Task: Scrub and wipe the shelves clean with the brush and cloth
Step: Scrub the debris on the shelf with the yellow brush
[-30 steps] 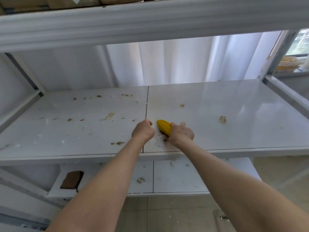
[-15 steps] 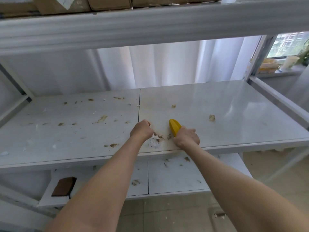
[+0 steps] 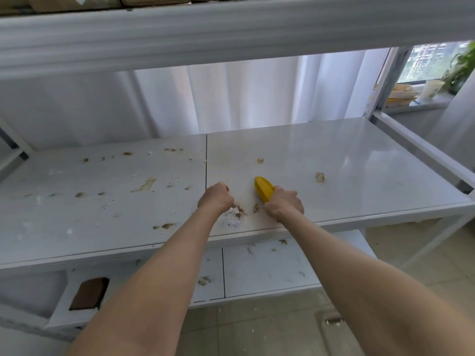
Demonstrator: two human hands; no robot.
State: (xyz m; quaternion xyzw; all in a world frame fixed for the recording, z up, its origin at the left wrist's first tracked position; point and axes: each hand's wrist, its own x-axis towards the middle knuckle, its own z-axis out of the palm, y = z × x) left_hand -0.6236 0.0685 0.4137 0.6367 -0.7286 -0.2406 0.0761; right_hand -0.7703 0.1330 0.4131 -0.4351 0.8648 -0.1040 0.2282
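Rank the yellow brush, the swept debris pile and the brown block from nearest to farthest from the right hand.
1. Yellow brush: gripped in the right hand.
2. Debris pile: just to its left.
3. Brown block: lower shelf, far left.

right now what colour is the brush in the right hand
Yellow. The brush gripped by the right hand shows clearly in the head view, against the white shelf.

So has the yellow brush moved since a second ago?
Yes: the yellow brush has slid right, away from the panel seam.
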